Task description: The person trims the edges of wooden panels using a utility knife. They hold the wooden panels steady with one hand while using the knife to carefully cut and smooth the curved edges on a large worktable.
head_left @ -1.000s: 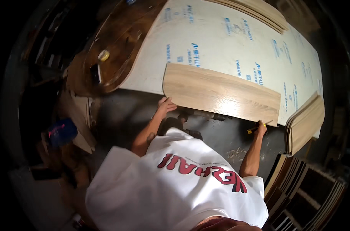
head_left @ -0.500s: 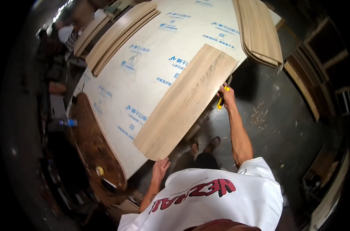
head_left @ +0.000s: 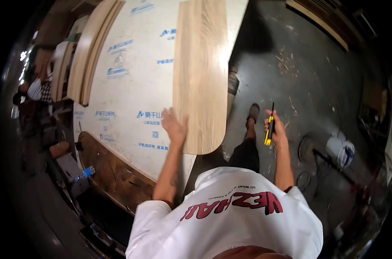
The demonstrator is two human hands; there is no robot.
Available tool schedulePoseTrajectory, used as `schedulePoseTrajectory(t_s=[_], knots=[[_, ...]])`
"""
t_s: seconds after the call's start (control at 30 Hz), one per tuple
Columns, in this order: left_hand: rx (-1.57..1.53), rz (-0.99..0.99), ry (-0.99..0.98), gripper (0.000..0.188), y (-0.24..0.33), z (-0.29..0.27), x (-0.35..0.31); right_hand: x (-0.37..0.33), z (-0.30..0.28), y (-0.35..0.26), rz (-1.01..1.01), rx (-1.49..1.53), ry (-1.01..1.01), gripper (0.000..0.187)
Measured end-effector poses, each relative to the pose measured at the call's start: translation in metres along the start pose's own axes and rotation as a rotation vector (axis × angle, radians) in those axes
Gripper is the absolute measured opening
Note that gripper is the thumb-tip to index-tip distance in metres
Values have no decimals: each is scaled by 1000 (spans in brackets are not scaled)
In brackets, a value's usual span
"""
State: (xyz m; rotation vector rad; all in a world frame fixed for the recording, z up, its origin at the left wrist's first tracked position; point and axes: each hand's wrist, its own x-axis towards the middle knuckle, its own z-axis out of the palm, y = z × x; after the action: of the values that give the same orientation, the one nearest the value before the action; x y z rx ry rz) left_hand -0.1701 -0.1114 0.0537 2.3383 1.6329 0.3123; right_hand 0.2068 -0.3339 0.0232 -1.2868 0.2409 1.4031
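A long wood-grain board (head_left: 200, 82) with rounded near corners lies on the white printed sheet (head_left: 137, 90) that covers the worktable. My left hand (head_left: 175, 125) is at the board's left edge, fingers spread; whether it touches the board or only hovers I cannot tell. Out over the floor, to the right of the board, my right hand (head_left: 279, 127) grips a yellow and black utility knife (head_left: 270, 129). A thin dark blade points up and away from its far end.
Stacked wood-grain boards (head_left: 92, 52) stand along the table's far left. At the near left lies a brown curved panel (head_left: 114, 166), with a blue-labelled bottle (head_left: 86, 173) beside it. A white bucket (head_left: 339, 151) stands on the floor at right, and wood scraps (head_left: 287, 62) are scattered farther off.
My view has turned, so the board now points straight away from me. My left hand has left its near end for its left side. The right hand with the knife has moved off the board's edge.
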Motion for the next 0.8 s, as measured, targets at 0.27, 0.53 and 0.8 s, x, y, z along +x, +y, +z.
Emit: schedulePoseTrajectory(t_s=[0.27,0.53,0.8], knots=[[-99,31,-47,75,15,37,-26,-89,111,157,-35,235,198,36],[158,320,-67,56,51,47,32,-46,126,97,-281,-227,277,40],[79,236,-43,54,80,66,60,58,64,45,-362,291,219,26]])
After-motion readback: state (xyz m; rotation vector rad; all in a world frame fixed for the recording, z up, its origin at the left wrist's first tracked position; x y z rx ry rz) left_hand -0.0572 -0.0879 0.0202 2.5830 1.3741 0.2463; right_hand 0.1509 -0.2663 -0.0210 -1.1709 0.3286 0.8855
